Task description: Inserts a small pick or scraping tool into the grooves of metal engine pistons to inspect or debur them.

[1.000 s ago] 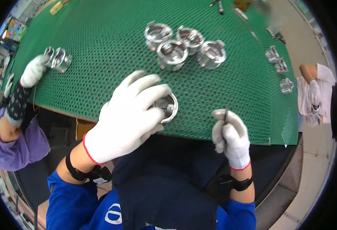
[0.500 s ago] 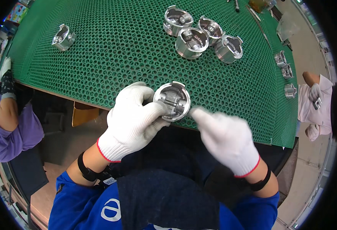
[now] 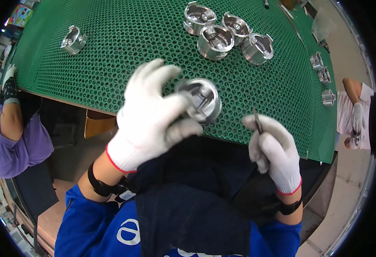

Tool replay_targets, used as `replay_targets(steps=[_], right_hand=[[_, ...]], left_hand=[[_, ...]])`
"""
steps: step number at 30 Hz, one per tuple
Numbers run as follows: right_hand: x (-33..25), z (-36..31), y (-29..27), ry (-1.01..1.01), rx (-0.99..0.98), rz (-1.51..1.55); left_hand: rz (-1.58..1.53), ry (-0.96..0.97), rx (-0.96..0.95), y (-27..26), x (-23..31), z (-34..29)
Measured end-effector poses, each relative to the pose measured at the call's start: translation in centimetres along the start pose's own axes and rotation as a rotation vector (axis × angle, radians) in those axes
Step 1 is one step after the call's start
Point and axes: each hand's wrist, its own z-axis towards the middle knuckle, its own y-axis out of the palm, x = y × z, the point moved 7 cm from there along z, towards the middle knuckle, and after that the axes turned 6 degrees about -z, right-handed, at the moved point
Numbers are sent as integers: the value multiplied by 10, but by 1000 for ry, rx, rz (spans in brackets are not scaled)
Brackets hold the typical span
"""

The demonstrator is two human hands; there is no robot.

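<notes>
the left hand (image 3: 149,118) wears a soft white knit glove with a red edge at the wrist. its fingers wrap around a shiny metal piston (image 3: 200,100), round like a short cup, held up in the air just above the near edge of the green mat (image 3: 123,51). the piston is tipped so its hollow inside faces up, and it looks a bit blurry.

the right hand (image 3: 273,152) has the same kind of white glove. it is closed around a thin dark metal tool (image 3: 258,122), like a small stick, that pokes up from the fist. this hand is near the piston but not touching it.

the mat is bumpy plastic full of little six-sided holes, like a honeycomb. four more pistons (image 3: 227,34) sit close together at the far side, smooth and silver. one lone piston (image 3: 73,40) sits far off to the left. three small round metal parts (image 3: 323,77) sit in a row by the right edge.

a person in a purple sleeve (image 3: 8,141) is at the left, and another person's gloved hand (image 3: 358,118) is at the right.
</notes>
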Motion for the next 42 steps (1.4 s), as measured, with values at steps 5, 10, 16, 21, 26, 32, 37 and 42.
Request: replay_targets(steps=[5,10,16,21,26,32,37,42], right_hand=[[-3,-5,-8,-34,-34,-120],[-24,15,10,-655,111,-890],[-36,17,11,-611,168,-1038],[-32,19,16,-522,199,-1309],[-8,8,45,-491,77,-1258],[-8,10,15,-504,104,-561],[32,16,-20,-230,172,-226],[54,6,-32,-112,147,-40]], left_hand=[[-327,-155,-127,14,-8,-6],[-327,-147,-128,21,-5,-6],[-356,-122,-119,21,4,-2],[-290,-54,-136,26,6,1],[-261,-83,-145,27,2,3],[-159,-191,-101,-1,-34,8],[229,-417,76,-57,-135,-14],[119,-580,255,-70,-187,-13]])
